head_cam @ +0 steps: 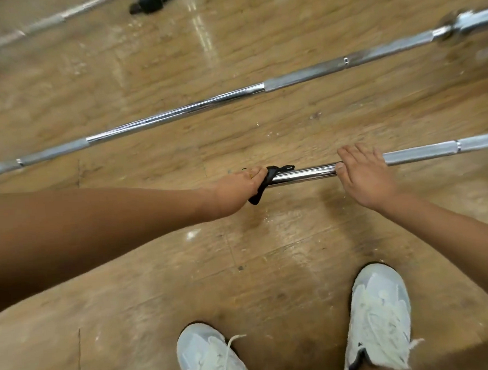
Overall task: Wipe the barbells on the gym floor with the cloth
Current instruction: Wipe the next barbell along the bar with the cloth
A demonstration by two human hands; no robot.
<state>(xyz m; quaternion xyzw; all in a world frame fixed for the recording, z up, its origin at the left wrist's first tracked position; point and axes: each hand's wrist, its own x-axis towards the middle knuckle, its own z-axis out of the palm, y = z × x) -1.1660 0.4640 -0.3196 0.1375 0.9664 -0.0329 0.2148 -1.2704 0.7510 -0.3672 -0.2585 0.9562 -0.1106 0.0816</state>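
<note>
The nearest chrome barbell [305, 174] runs left to right across the wooden floor in front of my feet. My left hand [237, 191] grips a black cloth [268, 180] wrapped round the bar's smooth middle part; the bar to the left of it is hidden behind my arm. My right hand [363, 171] holds the same bar a little to the right, fingers over the top and thumb beneath. A second barbell [203, 104] lies parallel farther away. A third barbell [41, 24] lies at the top left.
My two white sneakers [379, 316] stand on the worn wooden floor [270, 254] just behind the near bar. A black stand or bracket [150, 1] sits at the top by the far bar. The second bar's sleeve collar [453, 27] is at the right.
</note>
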